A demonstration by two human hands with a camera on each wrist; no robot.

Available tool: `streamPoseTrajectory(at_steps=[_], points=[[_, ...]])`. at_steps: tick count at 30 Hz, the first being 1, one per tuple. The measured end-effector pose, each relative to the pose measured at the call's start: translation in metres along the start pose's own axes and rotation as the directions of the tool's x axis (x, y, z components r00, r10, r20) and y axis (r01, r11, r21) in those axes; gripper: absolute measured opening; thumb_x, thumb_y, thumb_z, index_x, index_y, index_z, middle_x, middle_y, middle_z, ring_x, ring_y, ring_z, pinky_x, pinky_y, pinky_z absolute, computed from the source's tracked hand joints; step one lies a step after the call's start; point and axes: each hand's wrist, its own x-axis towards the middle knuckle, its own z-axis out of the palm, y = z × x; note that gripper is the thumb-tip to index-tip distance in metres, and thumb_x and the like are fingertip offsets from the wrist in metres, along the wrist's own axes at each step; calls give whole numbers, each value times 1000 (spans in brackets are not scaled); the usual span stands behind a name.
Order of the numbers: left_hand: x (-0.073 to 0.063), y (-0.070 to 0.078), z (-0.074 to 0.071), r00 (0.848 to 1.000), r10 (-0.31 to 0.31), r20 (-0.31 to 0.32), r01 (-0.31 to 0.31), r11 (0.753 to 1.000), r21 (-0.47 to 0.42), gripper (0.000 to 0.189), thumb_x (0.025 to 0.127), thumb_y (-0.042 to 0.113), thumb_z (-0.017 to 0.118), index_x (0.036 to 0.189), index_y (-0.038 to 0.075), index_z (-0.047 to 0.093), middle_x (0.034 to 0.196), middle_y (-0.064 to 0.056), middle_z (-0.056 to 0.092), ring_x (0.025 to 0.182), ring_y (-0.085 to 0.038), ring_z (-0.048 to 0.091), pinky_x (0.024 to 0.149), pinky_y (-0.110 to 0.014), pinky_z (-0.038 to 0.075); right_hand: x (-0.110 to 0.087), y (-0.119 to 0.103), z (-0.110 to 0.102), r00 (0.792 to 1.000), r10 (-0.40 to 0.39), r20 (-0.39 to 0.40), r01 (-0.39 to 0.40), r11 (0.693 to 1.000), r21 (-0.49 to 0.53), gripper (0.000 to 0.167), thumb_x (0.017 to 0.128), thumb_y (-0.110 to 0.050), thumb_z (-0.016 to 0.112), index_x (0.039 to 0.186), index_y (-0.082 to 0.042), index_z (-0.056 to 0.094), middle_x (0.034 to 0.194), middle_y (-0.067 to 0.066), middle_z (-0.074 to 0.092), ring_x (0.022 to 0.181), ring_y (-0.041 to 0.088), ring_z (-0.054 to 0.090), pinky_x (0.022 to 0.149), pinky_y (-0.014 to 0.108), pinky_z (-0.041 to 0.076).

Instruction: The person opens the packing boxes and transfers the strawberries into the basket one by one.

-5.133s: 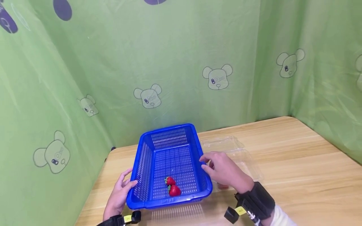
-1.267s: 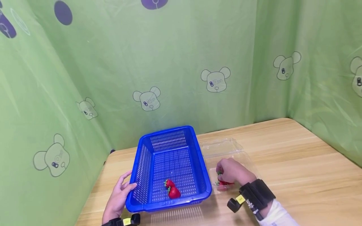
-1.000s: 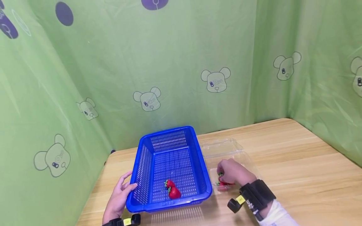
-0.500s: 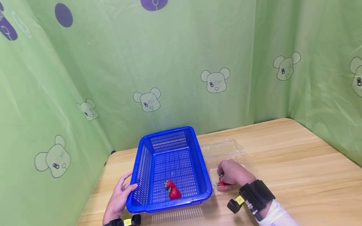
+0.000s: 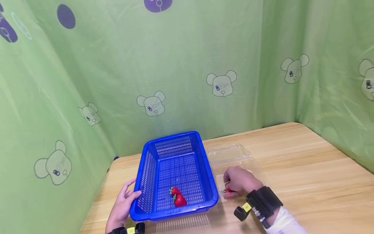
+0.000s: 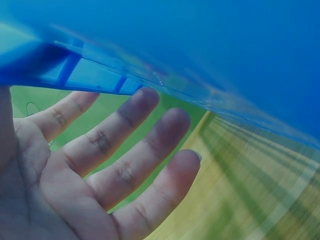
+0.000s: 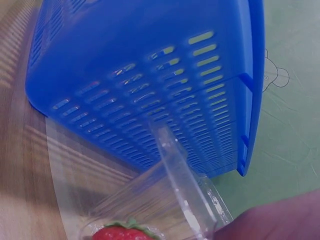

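Note:
In the head view a blue plastic basket (image 5: 172,214) with slotted walls stands on the table. Two strawberries (image 5: 179,200) lie on its floor near the front. My left hand (image 5: 121,206) holds its left side, thumb over the rim and fingers beneath; the left wrist view shows those fingers (image 6: 145,155) fairly straight under the rim. To the right, my right hand (image 5: 241,179) reaches into a clear plastic clamshell box (image 5: 220,191), fingers curled at a strawberry (image 5: 227,185) that they partly hide. Another strawberry (image 7: 120,233) shows in the box in the right wrist view.
The wooden table (image 5: 309,175) stretches off to the right. The box's raised clear lid (image 5: 226,153) stands behind it, close beside the basket's right wall. A green curtain (image 5: 181,58) with bear prints hangs behind the table and along both sides.
Since five seconds ago, my right hand has moved from the basket's right rim into the clear box, among the strawberries. It has barely shifted over the last second. The left hand stays at the basket.

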Motion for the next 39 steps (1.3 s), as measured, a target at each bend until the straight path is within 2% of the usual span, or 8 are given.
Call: streamPoseTrajectory(at_steps=[12, 16, 23, 30, 39], points=[[-1, 2, 0, 1000, -6, -1, 6, 1000, 1, 59, 94, 5, 56, 147, 9, 31, 116, -22, 62, 87, -32, 67, 72, -43, 58, 3, 0, -1, 999, -19, -35, 18, 1000, -23, 12, 74, -6, 71, 83, -13, 66, 71, -1, 58, 67, 17, 54, 59, 36, 46], [-1, 3, 0, 1000, -5, 0, 5, 1000, 4, 59, 94, 5, 56, 147, 9, 31, 116, -22, 62, 87, -32, 67, 72, -43, 58, 3, -1, -3, 998, -18, -54, 17, 1000, -22, 13, 75, -6, 70, 87, -12, 66, 69, -1, 57, 65, 18, 54, 55, 34, 43], [0, 3, 1, 1000, 0, 10, 0, 1000, -4, 59, 94, 5, 57, 146, 9, 31, 114, -21, 63, 86, -31, 67, 71, -42, 58, 3, -2, -4, 996, -18, -89, 20, 1000, 13, 13, 78, -6, 70, 89, -11, 66, 65, -2, 56, 55, 16, 53, 48, 31, 42], [-2, 3, 0, 1000, -6, -1, 6, 1000, 15, 58, 94, 6, 56, 147, 9, 32, 115, -22, 62, 88, -32, 67, 72, -43, 58, 3, -7, -2, 997, -1, -80, 8, 996, 88, 14, 80, -4, 69, 94, -7, 66, 62, -2, 56, 47, 14, 53, 44, 30, 44], [-2, 3, 1, 1000, 1, 3, -1, 1000, -2, 59, 93, 6, 57, 147, 8, 31, 114, -21, 63, 86, -31, 68, 71, -43, 58, 3, -8, -4, 996, -12, -93, 20, 996, 85, 13, 81, -3, 68, 93, -7, 65, 61, -1, 55, 45, 13, 53, 42, 29, 43]])
